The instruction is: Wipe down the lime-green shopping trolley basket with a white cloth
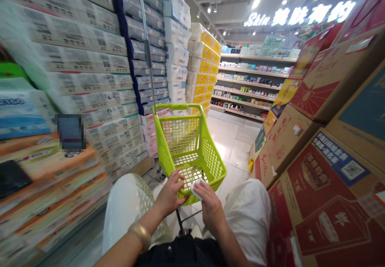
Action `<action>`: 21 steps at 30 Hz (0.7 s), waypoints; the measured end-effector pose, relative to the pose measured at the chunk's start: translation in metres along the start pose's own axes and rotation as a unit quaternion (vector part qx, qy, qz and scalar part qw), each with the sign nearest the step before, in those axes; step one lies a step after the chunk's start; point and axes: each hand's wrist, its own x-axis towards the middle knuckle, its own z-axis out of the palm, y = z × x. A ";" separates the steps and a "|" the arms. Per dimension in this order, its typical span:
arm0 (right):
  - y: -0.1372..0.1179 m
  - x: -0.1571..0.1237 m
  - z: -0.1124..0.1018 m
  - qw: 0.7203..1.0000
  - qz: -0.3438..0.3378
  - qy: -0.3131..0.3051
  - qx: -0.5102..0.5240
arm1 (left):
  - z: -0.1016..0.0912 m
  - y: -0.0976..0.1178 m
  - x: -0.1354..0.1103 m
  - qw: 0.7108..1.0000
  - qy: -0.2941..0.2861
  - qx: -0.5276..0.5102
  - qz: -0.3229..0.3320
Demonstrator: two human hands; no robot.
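A lime-green plastic shopping cart (210, 154) with perforated sides stands between my knees, and its basket holds nothing that I can see. My left hand (171, 193) is curled over the near left corner of the rim and grips it. A white wipe or tissue (197, 188) lies under the fingers of my right hand (210, 205), which presses it against the near rim of the basket. Part of the wipe is hidden beneath those fingers. A grey metal pole (147, 54) rises from the cart's far left corner.
Tall stacks of packaged paper (90, 74) line the left side. Cardboard cartons (325, 195) crowd close on the right. Beyond the cart, a tiled floor (237, 138) leads to shelves of small goods (249, 82). A dark phone-like object (13, 178) rests on packs at left.
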 end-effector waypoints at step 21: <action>0.004 -0.002 0.004 0.996 0.057 0.076 -0.002 | -0.020 -0.033 0.015 1.000 -0.005 0.022 -0.014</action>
